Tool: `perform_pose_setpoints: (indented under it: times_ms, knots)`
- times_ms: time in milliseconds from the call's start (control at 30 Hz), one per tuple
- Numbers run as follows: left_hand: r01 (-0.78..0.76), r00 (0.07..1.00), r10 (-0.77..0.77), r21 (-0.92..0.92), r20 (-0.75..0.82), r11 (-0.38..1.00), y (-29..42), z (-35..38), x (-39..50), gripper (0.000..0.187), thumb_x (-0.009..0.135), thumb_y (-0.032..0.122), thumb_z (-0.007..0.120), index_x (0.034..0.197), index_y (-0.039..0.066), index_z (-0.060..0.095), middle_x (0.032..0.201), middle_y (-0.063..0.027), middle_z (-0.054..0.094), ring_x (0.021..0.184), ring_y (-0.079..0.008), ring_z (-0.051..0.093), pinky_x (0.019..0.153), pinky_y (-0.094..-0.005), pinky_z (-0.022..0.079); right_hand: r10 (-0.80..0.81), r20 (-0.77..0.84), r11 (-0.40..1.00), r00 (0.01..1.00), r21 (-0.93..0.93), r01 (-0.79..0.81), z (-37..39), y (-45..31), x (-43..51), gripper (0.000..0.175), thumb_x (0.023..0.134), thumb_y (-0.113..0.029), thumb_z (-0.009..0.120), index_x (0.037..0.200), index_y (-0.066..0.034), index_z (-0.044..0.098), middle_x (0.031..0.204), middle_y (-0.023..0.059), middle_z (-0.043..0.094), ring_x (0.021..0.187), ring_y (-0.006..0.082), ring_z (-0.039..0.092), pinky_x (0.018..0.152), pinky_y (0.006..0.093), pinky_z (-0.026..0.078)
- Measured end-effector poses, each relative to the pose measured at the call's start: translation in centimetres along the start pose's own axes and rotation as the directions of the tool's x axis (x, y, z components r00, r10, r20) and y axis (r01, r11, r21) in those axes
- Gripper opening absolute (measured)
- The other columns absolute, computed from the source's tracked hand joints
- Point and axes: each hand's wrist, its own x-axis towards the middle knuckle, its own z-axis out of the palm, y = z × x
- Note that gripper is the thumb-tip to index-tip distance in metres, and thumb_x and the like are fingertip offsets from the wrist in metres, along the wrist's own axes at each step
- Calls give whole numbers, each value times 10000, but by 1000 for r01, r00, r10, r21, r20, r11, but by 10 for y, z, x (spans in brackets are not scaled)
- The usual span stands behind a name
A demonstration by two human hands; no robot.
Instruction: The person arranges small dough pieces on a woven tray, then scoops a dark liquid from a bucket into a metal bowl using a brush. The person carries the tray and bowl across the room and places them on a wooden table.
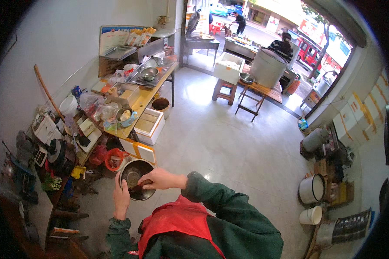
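Observation:
A round metal bowl (146, 167) is held tilted in front of my body, its inside facing me. My left hand (121, 198) grips its left rim, with the thumb over the edge. My right hand (163, 179) reaches over the bowl with its fingers closed around a dark brown handle (138, 187). The working end of that utensil is not clear against the dark inside of the bowl. A pale, round patch shows at the bowl's bottom. Just beyond the bowl stands a bucket lined with a red plastic bag (111, 159).
A cluttered wooden table (142, 102) runs along the left wall, with a foam box (155, 121) beneath. Ahead, a folding table (267, 92) bears a large metal drum (268, 68). Pots and a white bucket (311, 216) stand at right. People are outside near the doorway.

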Motion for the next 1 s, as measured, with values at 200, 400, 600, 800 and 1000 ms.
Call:
perform_pose_setpoints:
  times_ms: [200, 400, 600, 800, 1000]
  knots:
    - [100, 995, -99, -21, 6, 995, -38, -50, 7, 513, 1108, 359, 371, 1579, 158, 337, 1455, -203, 556, 1255, -401, 599, 1016, -474, 483, -2, 8, 999, 1000, -47, 2, 26, -18, 61, 321, 954, -310, 683, 1221, -133, 696, 1003, 147, 748, 901, 372, 694, 791, 448, 541]
    - [89, 995, -92, -70, -41, 994, -116, -93, 21, 574, 1086, 354, 418, 1605, 142, 299, 1423, -224, 575, 1192, -397, 636, 967, -474, 509, 8, 0, 999, 1000, -48, -8, 65, -34, 123, 313, 958, -308, 676, 1214, -131, 701, 982, 139, 752, 906, 370, 694, 787, 454, 539]
    - [389, 919, -387, -22, 80, 921, -165, -134, 25, 681, 1000, 255, 498, 1625, 110, 267, 1410, -228, 580, 1143, -391, 650, 938, -467, 520, 58, -46, 998, 997, 34, -57, 120, -27, 167, 307, 948, -305, 685, 1206, -141, 714, 983, 135, 754, 872, 375, 701, 763, 458, 551]
    - [447, 893, -443, -41, 78, 894, -215, -149, 67, 738, 926, 180, 517, 1616, 69, 280, 1397, -233, 582, 1093, -398, 658, 916, -467, 532, 132, -18, 991, 991, -6, -132, 148, 7, 232, 317, 941, -322, 687, 1215, -166, 725, 997, 129, 756, 870, 372, 706, 758, 453, 563]
    - [582, 813, -575, -79, 90, 810, -259, -174, 120, 741, 919, 92, 497, 1618, 56, 253, 1452, -249, 517, 1204, -385, 602, 1000, -484, 498, 109, 59, 989, 992, 99, -114, 162, 54, 327, 324, 950, -342, 675, 1220, -169, 724, 992, 148, 750, 877, 382, 702, 767, 463, 558]
